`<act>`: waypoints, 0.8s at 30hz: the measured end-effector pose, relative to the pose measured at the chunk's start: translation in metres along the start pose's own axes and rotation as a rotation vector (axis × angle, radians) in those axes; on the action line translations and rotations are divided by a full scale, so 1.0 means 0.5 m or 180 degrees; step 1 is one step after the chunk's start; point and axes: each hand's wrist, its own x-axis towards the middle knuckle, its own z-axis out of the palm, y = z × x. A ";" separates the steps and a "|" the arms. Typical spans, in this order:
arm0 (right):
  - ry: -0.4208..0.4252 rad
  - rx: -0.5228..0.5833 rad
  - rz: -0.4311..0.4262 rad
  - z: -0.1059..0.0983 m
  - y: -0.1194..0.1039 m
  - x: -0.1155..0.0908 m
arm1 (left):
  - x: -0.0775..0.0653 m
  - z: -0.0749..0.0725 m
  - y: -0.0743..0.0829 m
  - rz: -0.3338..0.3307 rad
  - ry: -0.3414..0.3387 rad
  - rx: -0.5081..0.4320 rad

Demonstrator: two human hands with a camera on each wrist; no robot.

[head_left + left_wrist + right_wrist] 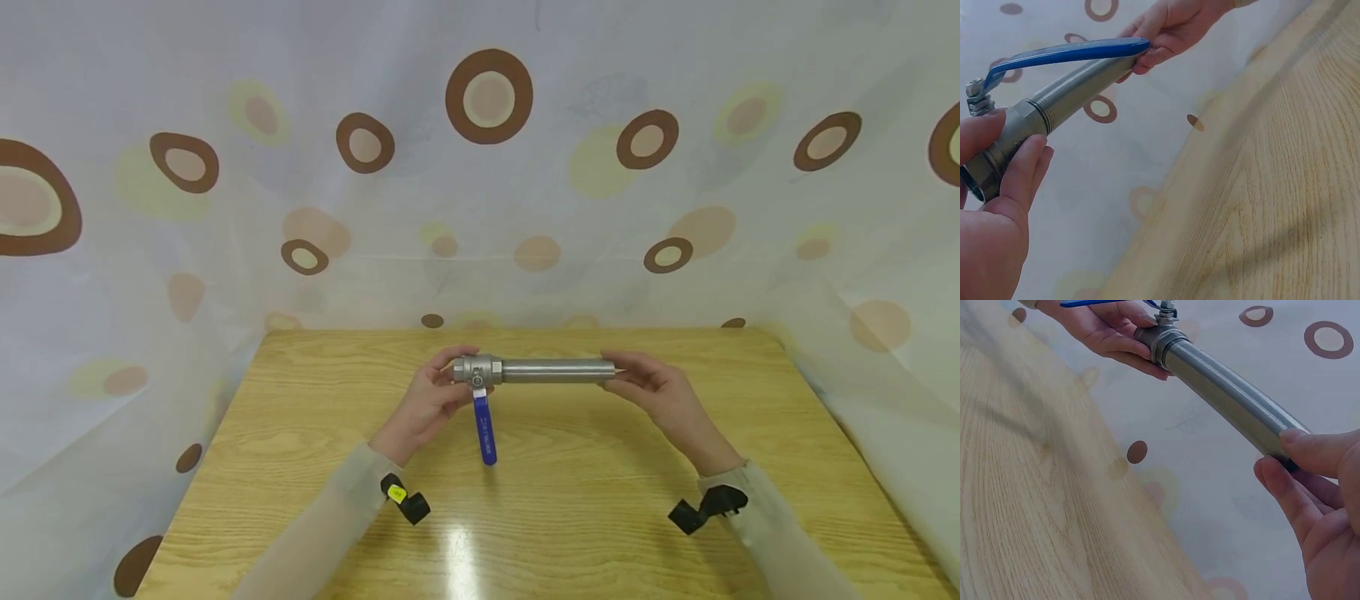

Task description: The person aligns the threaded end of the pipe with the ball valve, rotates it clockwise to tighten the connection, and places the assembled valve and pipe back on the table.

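Observation:
A steel ball valve with a blue lever handle is joined to a straight metal pipe. Both are held level above the table. My left hand grips the valve body at its left end, thumb and fingers curled round it. At the other end, my right hand pinches the pipe's tip between thumb and fingers. In the left wrist view, threads show where the pipe meets the valve. The lever points toward me in the head view.
Beneath the hands lies a wood-grain table. A pale curtain with brown and yellow spots hangs behind the table and along both sides. Each sleeve carries a small black camera mount at the wrist.

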 end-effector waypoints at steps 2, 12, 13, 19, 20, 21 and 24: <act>0.0031 -0.0041 0.0027 0.001 -0.001 0.001 | 0.000 0.002 0.002 -0.0014 0.0028 -0.0016; 0.0055 -0.0144 0.0070 0.002 -0.005 0.002 | 0.000 0.006 0.005 -0.0008 0.0078 -0.0087; 0.0046 -0.0131 0.0056 0.001 -0.005 0.002 | 0.001 0.006 0.005 -0.0001 0.0075 -0.0099; 0.0064 -0.0160 0.0000 0.001 -0.003 0.004 | 0.003 0.002 0.001 0.0003 0.0060 -0.0142; 0.0079 -0.0186 0.0005 0.001 -0.003 0.004 | 0.003 0.002 0.001 0.0001 0.0061 -0.0142; 0.0087 -0.0209 0.0011 0.001 -0.003 0.005 | 0.003 0.002 0.001 -0.0002 0.0064 -0.0139; 0.0078 -0.0219 0.0036 0.002 -0.002 0.005 | 0.001 0.004 0.002 -0.0009 0.0066 -0.0160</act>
